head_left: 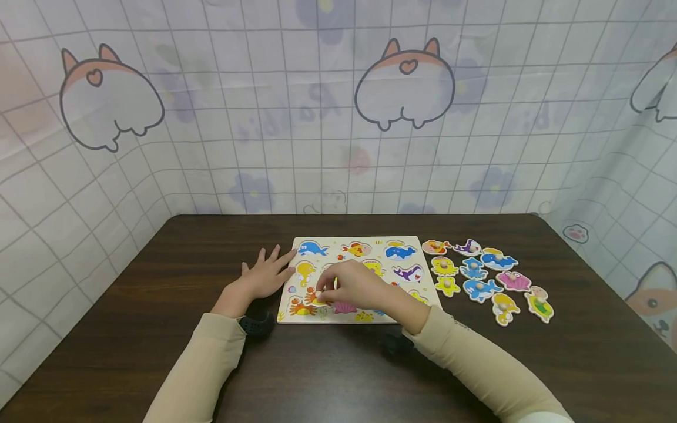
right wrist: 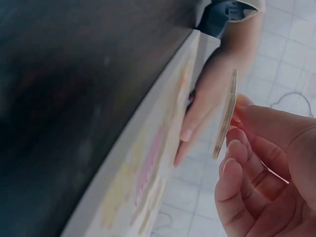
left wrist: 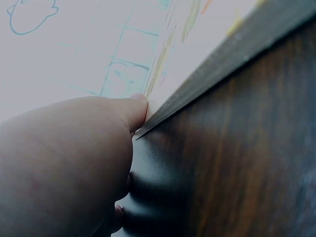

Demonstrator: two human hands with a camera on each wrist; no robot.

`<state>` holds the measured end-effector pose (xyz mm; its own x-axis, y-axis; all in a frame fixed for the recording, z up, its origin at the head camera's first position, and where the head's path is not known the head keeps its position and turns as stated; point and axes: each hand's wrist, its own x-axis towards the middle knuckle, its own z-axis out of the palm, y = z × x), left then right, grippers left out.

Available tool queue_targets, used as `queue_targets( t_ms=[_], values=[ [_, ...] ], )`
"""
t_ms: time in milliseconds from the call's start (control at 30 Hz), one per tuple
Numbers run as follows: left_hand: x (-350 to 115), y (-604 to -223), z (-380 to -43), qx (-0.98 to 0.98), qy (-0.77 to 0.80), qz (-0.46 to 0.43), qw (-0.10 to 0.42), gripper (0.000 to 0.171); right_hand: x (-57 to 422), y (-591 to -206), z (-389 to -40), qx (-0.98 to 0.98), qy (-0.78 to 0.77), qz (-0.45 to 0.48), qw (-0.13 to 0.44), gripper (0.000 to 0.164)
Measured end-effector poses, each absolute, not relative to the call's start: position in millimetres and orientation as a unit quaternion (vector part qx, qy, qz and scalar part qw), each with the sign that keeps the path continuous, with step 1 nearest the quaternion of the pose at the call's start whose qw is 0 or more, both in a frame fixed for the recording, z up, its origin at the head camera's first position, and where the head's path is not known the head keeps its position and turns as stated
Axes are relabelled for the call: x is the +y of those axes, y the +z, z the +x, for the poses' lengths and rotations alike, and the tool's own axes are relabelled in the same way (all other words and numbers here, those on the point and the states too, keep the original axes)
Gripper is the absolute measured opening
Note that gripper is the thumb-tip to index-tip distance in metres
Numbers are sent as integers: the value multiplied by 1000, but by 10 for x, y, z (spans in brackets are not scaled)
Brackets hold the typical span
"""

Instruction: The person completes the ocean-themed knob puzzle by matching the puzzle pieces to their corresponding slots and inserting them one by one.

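Note:
A wooden peg-puzzle board [head_left: 333, 241] with printed sea animals lies on the dark table. Above its lower left part, my right hand [head_left: 354, 286] pinches an orange crab puzzle piece [head_left: 311, 295] between thumb and fingers. The right wrist view shows that thin piece [right wrist: 226, 118] edge-on, held off the board. Just beside it is the board's printed crab spot [head_left: 301, 308]. My left hand [head_left: 263, 277] rests with spread fingers at the board's left edge. In the left wrist view, the left hand's thumb [left wrist: 136, 111] touches the board's side.
Several loose puzzle pieces lie right of the board, among them a blue whale [head_left: 498, 261], a pink shell [head_left: 513, 281], a yellow seahorse [head_left: 505, 309] and a green turtle [head_left: 539, 306]. A patterned cloth wall [head_left: 317, 164] rises behind the dark table [head_left: 328, 370].

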<state>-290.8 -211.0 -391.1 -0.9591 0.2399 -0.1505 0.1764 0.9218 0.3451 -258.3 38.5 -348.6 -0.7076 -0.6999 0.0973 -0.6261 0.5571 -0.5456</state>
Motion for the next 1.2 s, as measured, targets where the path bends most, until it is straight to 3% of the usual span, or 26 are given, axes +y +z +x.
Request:
queue_targets(
  t_ms=[1200],
  values=[
    [-2100,-3892,-2894,975,170,106,96,61,-20,-3572,-2654,904,-179,-376,94,7]
  ],
)
